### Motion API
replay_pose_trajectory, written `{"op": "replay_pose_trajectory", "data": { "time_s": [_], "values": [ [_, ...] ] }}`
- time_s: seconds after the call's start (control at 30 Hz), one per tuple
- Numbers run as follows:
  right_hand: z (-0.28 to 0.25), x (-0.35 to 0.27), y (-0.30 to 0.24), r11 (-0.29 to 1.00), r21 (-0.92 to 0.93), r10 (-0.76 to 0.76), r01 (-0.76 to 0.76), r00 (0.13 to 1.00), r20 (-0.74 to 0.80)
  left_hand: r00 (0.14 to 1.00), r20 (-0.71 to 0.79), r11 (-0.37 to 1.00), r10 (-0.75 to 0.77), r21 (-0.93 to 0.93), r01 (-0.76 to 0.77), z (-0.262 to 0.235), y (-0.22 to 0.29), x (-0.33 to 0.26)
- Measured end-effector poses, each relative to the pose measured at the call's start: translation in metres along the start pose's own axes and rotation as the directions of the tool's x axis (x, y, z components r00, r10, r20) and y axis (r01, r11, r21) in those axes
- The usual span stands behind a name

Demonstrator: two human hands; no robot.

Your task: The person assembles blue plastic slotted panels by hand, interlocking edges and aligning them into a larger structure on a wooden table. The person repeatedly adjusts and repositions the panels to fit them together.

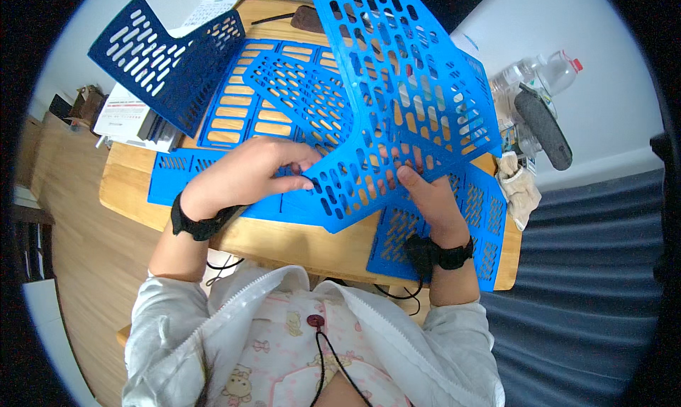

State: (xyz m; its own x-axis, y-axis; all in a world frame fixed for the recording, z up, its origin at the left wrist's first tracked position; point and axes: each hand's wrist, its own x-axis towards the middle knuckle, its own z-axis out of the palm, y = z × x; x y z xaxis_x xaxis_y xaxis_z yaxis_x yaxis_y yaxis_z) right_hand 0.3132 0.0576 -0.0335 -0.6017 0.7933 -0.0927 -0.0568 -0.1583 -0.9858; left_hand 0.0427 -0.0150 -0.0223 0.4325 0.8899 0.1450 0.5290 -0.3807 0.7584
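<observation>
Now, blue panel (399, 123): glossy slotted plastic with a curved cutout, raised between both hands.
Left hand (259, 167): I see it pinching the panel's left edge.
Right hand (434, 200): gripping it, thumb on the face.
Clear bottles (559, 74): beyond the right hand; contents I can't make out.

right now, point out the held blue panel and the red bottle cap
Held blue panel (360, 120): head view, bend of its left edge
Red bottle cap (577, 65): head view, its middle
</observation>
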Motion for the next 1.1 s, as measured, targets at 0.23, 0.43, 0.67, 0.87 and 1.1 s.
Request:
{"op": "replay_pose_trajectory", "data": {
  "time_s": [0.23,0.43,0.67,0.87,1.1],
  "values": [
    [-0.004,0.002,0.01,0.972,0.178,-0.157,0.152,0.987,0.016,0.993,0.064,0.995,-0.096,0.028,0.095,-0.011,0.007,-0.007],
    [-0.029,0.007,0.0,0.961,0.091,-0.221,0.263,0.92,-0.323,0.996,0.009,0.991,-0.088,0.1,0.086,-0.028,0.002,-0.024],
    [-0.031,0.004,0.0,0.97,0.013,-0.236,0.242,0.958,-0.165,0.989,-0.106,0.983,-0.104,0.142,0.118,-0.043,-0.003,-0.038],
    [-0.029,0.001,0.001,0.972,-0.096,-0.219,0.215,0.975,-0.04,0.965,-0.223,0.975,-0.136,0.142,0.17,-0.049,-0.004,-0.046],
    [-0.032,-0.001,-0.001,0.944,-0.31,-0.105,0.117,0.993,0.054,0.952,-0.263,0.97,-0.157,0.14,0.199,-0.049,-0.006,-0.051]
  ]
}}
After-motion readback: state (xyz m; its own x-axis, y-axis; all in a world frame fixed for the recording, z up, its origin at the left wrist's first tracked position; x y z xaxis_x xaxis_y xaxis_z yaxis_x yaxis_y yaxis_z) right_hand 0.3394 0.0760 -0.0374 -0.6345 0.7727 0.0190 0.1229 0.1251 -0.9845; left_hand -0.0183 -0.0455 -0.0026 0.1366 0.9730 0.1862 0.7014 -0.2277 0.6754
